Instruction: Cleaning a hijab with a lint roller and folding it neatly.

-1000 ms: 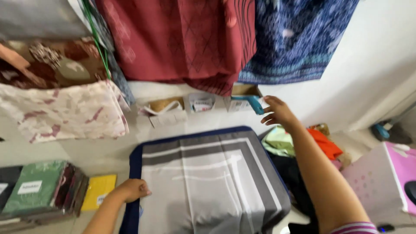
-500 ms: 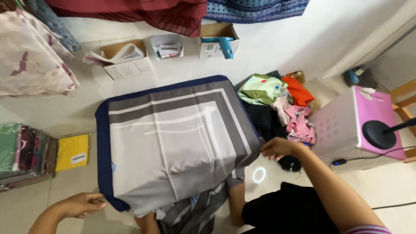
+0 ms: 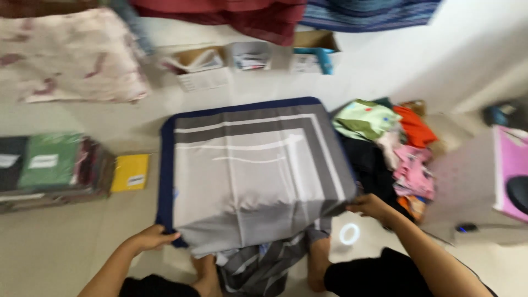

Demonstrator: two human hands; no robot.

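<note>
A grey striped cloth [image 3: 253,165] with a navy border lies spread over a raised flat surface in front of me. My left hand [image 3: 151,237] grips its near left corner at the navy edge. At the near right corner, my right hand [image 3: 371,206] pinches the cloth's edge. More grey striped fabric [image 3: 264,264] hangs below the near edge, between my legs. The picture is motion-blurred.
A heap of coloured clothes [image 3: 393,148] lies right of the cloth. A pink and white box [image 3: 495,181] stands at far right. Packaged folded fabrics [image 3: 49,165] and a yellow packet [image 3: 130,172] lie at left. Small cartons [image 3: 250,58] line the wall under hanging cloths [image 3: 71,60].
My right hand came back from the far wall to the cloth's near right corner. My left hand slid to the near left corner. The view tilted down.
</note>
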